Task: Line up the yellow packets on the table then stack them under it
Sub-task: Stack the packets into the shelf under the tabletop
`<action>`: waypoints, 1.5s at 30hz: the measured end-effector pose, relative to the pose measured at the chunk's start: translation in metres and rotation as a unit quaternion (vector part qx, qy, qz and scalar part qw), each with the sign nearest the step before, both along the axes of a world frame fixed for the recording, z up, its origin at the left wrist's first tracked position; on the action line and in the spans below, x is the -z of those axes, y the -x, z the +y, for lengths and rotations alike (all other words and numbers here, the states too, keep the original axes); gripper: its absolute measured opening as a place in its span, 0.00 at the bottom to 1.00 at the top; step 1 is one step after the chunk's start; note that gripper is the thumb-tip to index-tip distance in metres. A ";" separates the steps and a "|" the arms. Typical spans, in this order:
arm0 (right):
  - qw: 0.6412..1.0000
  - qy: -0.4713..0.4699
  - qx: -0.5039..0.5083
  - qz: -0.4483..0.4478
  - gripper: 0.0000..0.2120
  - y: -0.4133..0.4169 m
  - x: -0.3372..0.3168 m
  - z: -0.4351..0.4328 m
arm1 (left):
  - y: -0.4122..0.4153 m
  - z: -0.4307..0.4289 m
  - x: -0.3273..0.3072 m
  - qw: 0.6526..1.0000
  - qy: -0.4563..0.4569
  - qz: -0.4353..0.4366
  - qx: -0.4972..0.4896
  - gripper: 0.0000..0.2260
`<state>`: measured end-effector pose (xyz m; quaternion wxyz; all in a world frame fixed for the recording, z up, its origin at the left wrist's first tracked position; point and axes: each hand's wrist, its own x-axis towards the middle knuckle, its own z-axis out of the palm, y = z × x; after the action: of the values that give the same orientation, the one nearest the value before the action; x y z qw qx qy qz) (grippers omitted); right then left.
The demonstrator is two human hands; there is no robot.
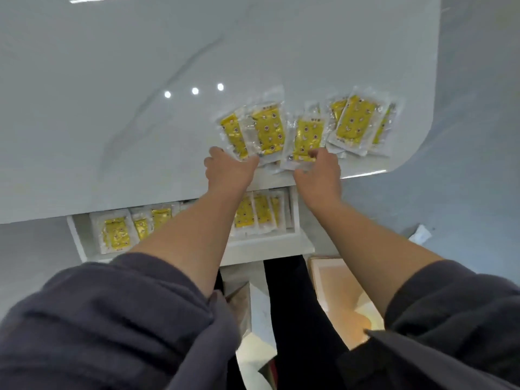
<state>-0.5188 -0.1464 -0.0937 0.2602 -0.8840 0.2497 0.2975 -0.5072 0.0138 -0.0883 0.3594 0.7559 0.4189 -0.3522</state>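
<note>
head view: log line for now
left hand on left packets | right hand on middle packet | right pile overlapping | more packets shelved below

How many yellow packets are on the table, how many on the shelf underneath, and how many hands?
Table packets: 6 showing
Shelf packets: 6 showing
Hands: 2, left hand and right hand
Total: 14; overlaps may hide more
</note>
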 end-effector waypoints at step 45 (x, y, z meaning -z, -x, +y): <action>0.935 -0.297 0.182 0.068 0.15 -0.054 0.016 0.010 | -0.014 0.033 0.034 0.986 0.018 -0.072 -0.147 0.13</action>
<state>-0.4646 -0.1366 -0.1094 0.5431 -0.6835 0.3234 0.3650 -0.4935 0.0465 -0.1226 0.4499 0.7027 0.4926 -0.2475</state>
